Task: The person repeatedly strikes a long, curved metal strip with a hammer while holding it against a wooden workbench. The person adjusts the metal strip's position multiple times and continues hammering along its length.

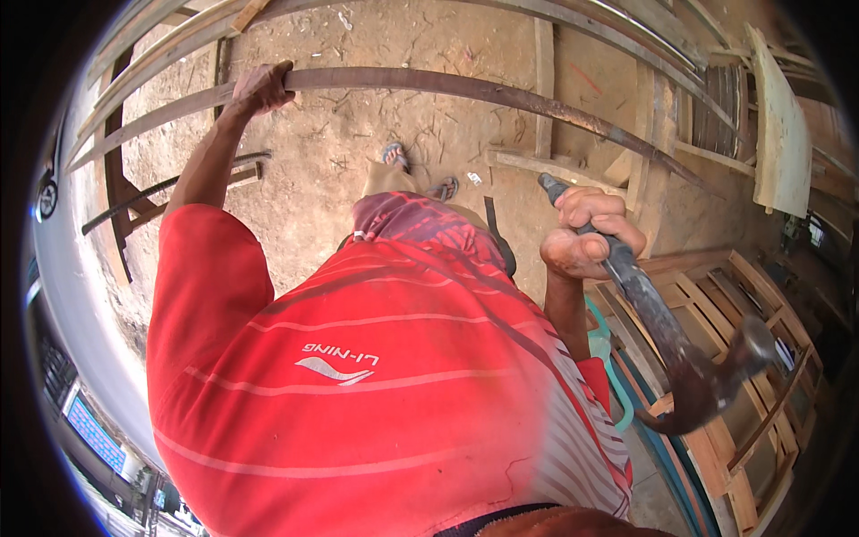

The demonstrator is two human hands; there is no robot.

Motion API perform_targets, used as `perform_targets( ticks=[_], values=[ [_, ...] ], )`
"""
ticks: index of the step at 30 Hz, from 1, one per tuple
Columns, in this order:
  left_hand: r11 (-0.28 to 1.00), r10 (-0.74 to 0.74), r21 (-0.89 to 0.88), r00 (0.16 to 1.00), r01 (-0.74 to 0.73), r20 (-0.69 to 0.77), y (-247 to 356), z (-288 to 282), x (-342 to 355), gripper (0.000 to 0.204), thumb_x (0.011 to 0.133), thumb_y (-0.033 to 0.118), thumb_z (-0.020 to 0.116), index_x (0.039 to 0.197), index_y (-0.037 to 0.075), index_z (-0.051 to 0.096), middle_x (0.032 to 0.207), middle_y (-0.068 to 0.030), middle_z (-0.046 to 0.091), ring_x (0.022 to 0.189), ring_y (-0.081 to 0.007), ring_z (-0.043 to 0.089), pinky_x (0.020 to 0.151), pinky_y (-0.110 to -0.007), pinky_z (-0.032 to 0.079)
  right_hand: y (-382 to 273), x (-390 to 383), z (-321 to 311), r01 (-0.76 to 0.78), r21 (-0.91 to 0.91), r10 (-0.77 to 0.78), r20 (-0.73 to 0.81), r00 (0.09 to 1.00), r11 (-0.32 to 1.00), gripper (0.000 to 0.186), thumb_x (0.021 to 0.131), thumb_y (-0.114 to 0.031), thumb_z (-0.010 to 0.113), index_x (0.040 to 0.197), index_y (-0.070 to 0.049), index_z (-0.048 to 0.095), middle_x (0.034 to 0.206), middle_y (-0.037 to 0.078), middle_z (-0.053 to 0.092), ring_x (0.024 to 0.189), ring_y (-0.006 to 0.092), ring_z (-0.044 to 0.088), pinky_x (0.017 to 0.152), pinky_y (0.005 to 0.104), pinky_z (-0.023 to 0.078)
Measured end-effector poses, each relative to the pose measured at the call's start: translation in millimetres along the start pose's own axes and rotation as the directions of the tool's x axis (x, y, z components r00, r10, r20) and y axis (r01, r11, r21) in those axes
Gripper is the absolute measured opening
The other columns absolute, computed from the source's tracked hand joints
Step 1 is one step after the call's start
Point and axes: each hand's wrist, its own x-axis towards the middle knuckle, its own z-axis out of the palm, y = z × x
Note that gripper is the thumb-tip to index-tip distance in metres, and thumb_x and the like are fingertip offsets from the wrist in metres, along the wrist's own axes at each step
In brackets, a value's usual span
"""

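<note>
My left hand point(262, 88) is closed around a long, dark brown wooden strip point(403, 80), which looks curved across the upper part of the view. My right hand point(591, 234) grips a claw hammer point(658, 313) by its worn, paint-spotted dark handle. The hammer's metal head points toward the lower right, close to the camera and apart from the strip. My right fingers wrap round the handle near its far end.
Wooden frames point(716, 313) stand at the right, beside a teal plastic chair point(613, 358). More timber rails point(573, 13) run along the far side. A pale curved panel point(780, 125) is at the upper right. Debris litters the dirt floor point(358, 134) around my sandaled feet.
</note>
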Motion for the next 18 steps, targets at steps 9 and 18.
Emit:
perform_targets(
  ticks=[9,18],
  values=[
    [1.0,0.01,0.011,0.999,-0.01,-0.041,-10.0,6.0,11.2,0.031,0.082,0.028,0.072,0.108,0.014,0.065,0.094,-0.0152,0.075,0.093,-0.0372,0.073,0.08,-0.048,0.057,41.8,-40.3,-37.6,-0.668,-0.487,0.752,-0.035,0.659,0.562,0.045,0.107,-0.041,0.059,0.096,0.003,0.056,0.068,0.008,0.051,0.062,0.0195,0.057,0.059,0.0387,0.046],
    [0.999,0.026,-0.031,0.999,-0.026,-0.021,-10.0,2.6,11.3,0.032,0.083,0.029,0.072,0.11,0.014,0.064,0.1,-0.0153,0.074,0.096,-0.0389,0.071,0.081,-0.049,0.055,58.7,-52.0,-34.4,-0.287,-0.549,0.493,0.272,0.827,0.785,0.038,0.106,-0.039,0.059,0.103,-0.002,0.052,0.073,0.015,0.057,0.059,0.0267,0.056,0.059,0.0424,0.051]
  ],
)
